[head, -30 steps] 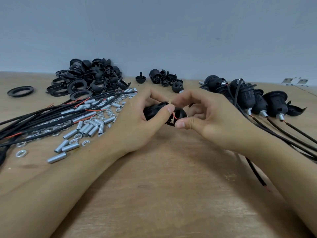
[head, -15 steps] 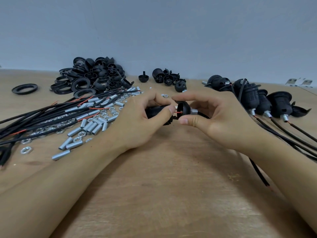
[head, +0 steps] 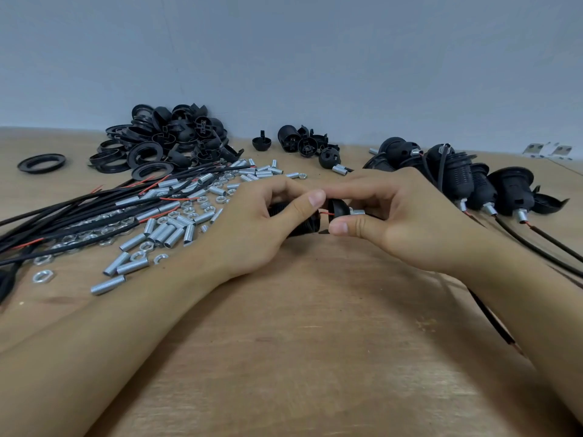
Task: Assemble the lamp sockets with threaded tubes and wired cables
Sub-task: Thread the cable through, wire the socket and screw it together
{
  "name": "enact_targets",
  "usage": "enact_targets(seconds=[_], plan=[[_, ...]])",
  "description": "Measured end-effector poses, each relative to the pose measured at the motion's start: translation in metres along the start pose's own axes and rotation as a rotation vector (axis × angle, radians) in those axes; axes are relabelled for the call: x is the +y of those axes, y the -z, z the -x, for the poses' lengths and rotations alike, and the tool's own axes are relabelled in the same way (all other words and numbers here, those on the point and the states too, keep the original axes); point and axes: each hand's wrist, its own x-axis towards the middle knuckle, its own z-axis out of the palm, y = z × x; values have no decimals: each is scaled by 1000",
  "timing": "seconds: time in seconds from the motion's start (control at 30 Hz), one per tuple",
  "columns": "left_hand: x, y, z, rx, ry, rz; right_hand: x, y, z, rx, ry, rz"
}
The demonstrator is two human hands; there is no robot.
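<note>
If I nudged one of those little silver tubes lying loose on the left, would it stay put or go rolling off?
The threaded tubes look like short round metal cylinders lying on their sides on the flat wooden table, so one would probably roll if pushed across its length. They look stiff and light. The ridged threading may slow it slightly.

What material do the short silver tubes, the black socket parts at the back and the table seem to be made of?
Silver tubes: probably metal, perhaps plated steel; bright grey sheen and fine thread ridges.
Black socket parts: likely moulded plastic; uniform black, a dull gloss, thin shaped walls.
Table: wood or plywood, apparently unvarnished; visible grain, a matte surface and small scuffs.
</note>
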Motion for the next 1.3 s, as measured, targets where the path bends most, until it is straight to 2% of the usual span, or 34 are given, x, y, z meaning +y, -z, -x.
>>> enact_targets(seconds=[0.13, 0.27, 0.4, 0.57, 0.67, 0.9, 0.97, 1.1, 1.3], plan=[[1, 3, -1, 54, -24, -68, 1, -9, -1, 63, -2, 12], [2, 3, 0, 116, -79, -143, -1, -13, -2, 143, -64, -138], [2, 6, 0, 153, -121, -298, -1, -12, 0, 119, -96, -229], [6, 6, 4, 164, -140, -354, -6, -9, -1, 120, -86, -328], [4, 6, 4, 182, -169, -442, -7, -9, -1, 119, -110, -326], [5, 9, 5, 194, -176, -482, -10, -14, -1, 169, -79, -276], [5, 9, 4, 186, -180, -499, -10, -13, -1, 155, -85, -280], [4, 8, 6, 129, -176, -534, -7, -6, 0, 9, -166, -377], [7, 8, 7, -3, -239, -325, -5, -1, 1, -49, -167, -432]])
